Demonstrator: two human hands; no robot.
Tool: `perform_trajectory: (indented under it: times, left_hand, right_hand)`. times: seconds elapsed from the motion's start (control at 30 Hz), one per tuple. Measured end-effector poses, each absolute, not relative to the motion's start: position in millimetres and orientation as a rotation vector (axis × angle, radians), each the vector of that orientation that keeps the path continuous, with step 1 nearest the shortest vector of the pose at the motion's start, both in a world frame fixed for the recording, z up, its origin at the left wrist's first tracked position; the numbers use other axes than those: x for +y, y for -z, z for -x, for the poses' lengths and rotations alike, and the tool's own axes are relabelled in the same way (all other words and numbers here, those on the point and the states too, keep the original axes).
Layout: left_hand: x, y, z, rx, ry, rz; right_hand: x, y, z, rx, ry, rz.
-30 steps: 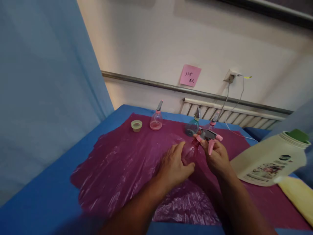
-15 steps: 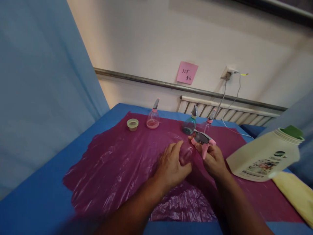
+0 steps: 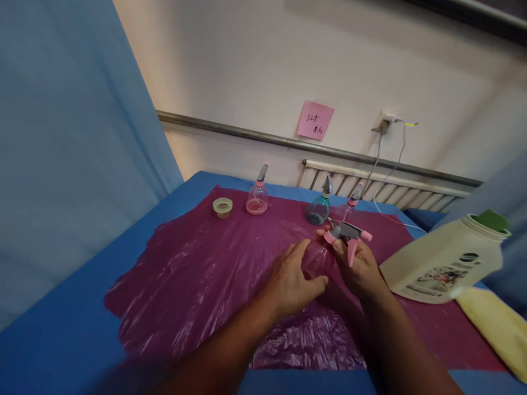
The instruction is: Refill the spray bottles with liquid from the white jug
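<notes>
Between my hands is a clear spray bottle (image 3: 318,260), tilted with its top to the right. My left hand (image 3: 289,277) curves around its rounded body, thumb on the near side. My right hand (image 3: 362,267) grips the grey and pink spray head (image 3: 348,232) at the neck, fingers closed around the collar. Just beyond stand a teal spray bottle (image 3: 318,210) and a clear bottle with a pink collar (image 3: 349,208), partly hidden. Farther left is another clear spray bottle (image 3: 257,200) with pink liquid in its base.
A pale green cup (image 3: 223,207) stands at the back left. On the right leans a large cream jug (image 3: 442,263) beside a yellow cloth (image 3: 492,323). Purple plastic sheeting (image 3: 177,280) covers the blue surface (image 3: 53,351). A cable (image 3: 376,159) hangs from the wall socket.
The spray head has shifted slightly right and its trigger has swung a little, with my right hand still on it. My left hand sits slightly closer around the bottle body.
</notes>
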State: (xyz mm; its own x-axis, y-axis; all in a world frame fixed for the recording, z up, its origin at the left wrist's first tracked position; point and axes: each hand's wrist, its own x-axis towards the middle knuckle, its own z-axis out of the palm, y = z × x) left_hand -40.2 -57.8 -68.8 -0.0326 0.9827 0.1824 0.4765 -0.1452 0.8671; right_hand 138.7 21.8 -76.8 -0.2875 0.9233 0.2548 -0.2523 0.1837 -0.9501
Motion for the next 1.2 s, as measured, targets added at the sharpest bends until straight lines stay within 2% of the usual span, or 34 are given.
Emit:
perform_trajectory:
  times: [0.53, 0.9, 1.2]
  left_hand:
    - [-62, 59, 44, 1.379, -1.111, -1.644]
    - [-60, 65, 40, 1.668, -1.074, -1.725]
    - [-59, 69, 40, 1.590, -1.082, -1.809]
  right_hand:
    - [19, 74, -142, -1.354, -1.344, 0.756]
    - [17, 77, -119, -1.110, -1.354, 0.857]
    - [7, 70, -104, -0.934, -1.476, 0.756]
